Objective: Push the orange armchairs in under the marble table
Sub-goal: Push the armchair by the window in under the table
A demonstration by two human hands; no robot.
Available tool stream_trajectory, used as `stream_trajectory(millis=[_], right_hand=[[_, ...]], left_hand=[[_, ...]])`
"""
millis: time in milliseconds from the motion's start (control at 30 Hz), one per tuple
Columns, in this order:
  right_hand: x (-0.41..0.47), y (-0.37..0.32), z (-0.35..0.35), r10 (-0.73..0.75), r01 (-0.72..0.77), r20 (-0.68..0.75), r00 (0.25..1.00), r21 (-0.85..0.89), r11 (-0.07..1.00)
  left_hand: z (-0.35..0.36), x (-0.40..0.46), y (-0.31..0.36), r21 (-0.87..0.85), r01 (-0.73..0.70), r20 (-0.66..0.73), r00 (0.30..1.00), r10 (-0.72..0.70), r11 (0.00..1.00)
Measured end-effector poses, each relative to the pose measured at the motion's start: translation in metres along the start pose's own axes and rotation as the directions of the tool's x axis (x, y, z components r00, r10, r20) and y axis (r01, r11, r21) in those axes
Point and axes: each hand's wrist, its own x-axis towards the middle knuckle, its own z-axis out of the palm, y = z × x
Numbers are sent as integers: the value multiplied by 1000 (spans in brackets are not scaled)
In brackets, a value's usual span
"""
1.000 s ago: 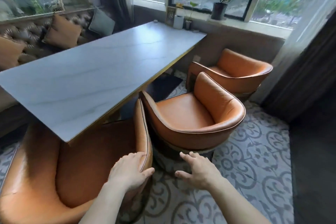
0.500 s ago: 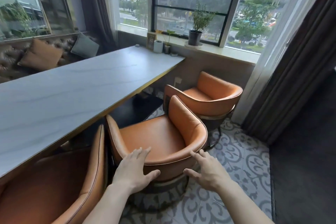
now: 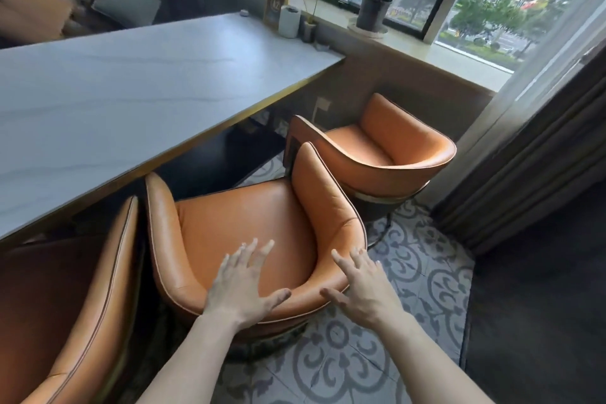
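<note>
A person's two bare hands reach toward the curved backrest of the middle orange armchair [image 3: 249, 236], which stands angled beside the long marble tabletop [image 3: 137, 82], its front edge just under the gold-trimmed rim and most of the seat out in the open. The left hand [image 3: 241, 289] is spread flat over the top of the backrest, fingers fanned and thumb out, its grip released; whether the palm presses the leather cannot be told. The right hand [image 3: 359, 289] is likewise open, fingers splayed at the right end of the backrest, grasping nothing. At lower left the near armchair [image 3: 75, 302] sits partly beneath the tabletop, just beside the middle one. The far armchair [image 3: 387, 154] stands clear of the tabletop, near the wall under the windowsill [image 3: 436, 52], close behind the middle chair's right arm. A potted plant [image 3: 377, 0] stands on the sill, with a small sign [image 3: 274, 8] and a white cup [image 3: 289, 21] at the tabletop's far end. Patterned tiles [image 3: 413, 275] cover the floor, and dark curtains [image 3: 531, 161] hang at right.
</note>
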Motion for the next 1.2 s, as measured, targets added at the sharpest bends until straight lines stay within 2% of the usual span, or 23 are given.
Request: stream_trajectory(millis=[133, 300, 433, 567, 733, 833, 967, 1200], right_hand=[[29, 16, 7, -42, 43, 50, 998, -24, 999], [57, 42, 28, -92, 95, 178, 980, -3, 996], [73, 68, 49, -174, 180, 221, 960, -8, 984], [95, 88, 63, -316, 333, 249, 915, -25, 943], [106, 107, 78, -428, 442, 255, 867, 1, 897], [104, 113, 85, -464, 467, 195, 864, 32, 884], [103, 116, 96, -487, 486, 126, 864, 37, 873], [101, 118, 110, -476, 475, 118, 871, 36, 879]], left_hand=[[21, 18, 3, -12, 42, 17, 999, -42, 999], [50, 33, 9, 2, 87, 75, 993, -87, 996], [73, 33, 17, -4, 168, 129, 978, -166, 986], [95, 27, 29, 15, 294, 181, 939, -292, 956], [119, 21, 41, 65, 364, 205, 907, -369, 929], [128, 16, 44, 75, 379, 210, 898, -386, 923], [133, 11, 42, 85, 364, 172, 912, -373, 928], [147, 8, 38, 94, 305, 68, 948, -312, 948]])
